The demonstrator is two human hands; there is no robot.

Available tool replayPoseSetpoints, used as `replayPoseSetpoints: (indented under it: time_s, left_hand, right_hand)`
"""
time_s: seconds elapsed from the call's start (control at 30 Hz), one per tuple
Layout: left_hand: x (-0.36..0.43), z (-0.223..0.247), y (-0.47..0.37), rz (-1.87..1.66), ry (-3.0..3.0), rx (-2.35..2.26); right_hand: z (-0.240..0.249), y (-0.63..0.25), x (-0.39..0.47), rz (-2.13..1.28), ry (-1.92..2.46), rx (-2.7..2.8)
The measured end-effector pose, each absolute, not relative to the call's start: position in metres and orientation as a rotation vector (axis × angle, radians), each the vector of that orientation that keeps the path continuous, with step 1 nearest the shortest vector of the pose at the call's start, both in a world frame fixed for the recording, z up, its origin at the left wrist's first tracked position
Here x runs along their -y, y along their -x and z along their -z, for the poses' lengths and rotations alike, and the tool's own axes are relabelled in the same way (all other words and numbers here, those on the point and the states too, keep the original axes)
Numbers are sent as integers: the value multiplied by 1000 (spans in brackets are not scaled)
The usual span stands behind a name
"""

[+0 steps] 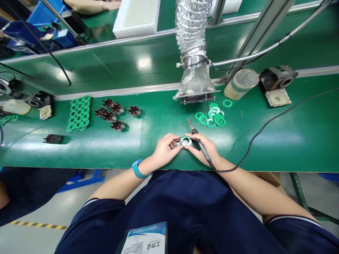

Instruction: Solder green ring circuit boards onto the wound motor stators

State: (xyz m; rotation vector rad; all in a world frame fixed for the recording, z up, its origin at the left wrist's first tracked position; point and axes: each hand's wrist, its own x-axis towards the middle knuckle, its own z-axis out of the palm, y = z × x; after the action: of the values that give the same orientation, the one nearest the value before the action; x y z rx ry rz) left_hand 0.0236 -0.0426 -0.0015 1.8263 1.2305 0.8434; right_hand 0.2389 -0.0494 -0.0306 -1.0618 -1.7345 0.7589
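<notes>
Right in front of me, a ring-shaped circuit board [189,142] sits between the fingertips of both hands, its white and green face turned up. My left hand [164,152] is closed on its left side, thumb in front and fingers curled behind. My right hand [210,146] touches the board's right side with thumb and forefinger. It also carries a soldering iron [202,149], which lies across the palm with its tip pointing up and away to the left. Whether the board sits on a motor stator I cannot make out. Beyond my right hand lies a loose pile of green ring boards [219,119].
A fume duct [194,76] hangs above the pile. Behind it stand a round container [241,84] and an iron stand [278,83]. The iron's cord [250,146] trails right. Several wound stators [109,115] and a green board panel [78,113] lie left. A person's arm [90,6] shows across the bench.
</notes>
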Motion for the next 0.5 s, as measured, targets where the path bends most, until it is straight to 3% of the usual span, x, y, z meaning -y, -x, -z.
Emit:
replayPoseSetpoints:
  time_s: [0.5]
  left_hand:
    - [26, 8, -11, -821, -2259, -995]
  right_hand:
    - [29, -239, 49, -816, 1094, 1721]
